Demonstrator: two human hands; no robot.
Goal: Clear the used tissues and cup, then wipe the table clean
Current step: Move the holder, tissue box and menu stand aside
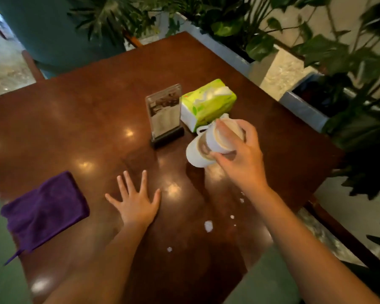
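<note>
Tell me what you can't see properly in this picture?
- Card in the acrylic sign holder, head view: print blurred, unreadable.
- Two white cups held by the right hand: fingers and motion blur hide whether anything is inside.
- Purple cloth: whether wet or dry.
- White bits on the table: too small to identify.

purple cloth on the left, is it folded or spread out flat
Folded. The purple cloth lies as a thick, compact rectangle with doubled edges near the table edge, beside the flat left hand, untouched.

Head-worn view, down onto table (97, 110)
</note>
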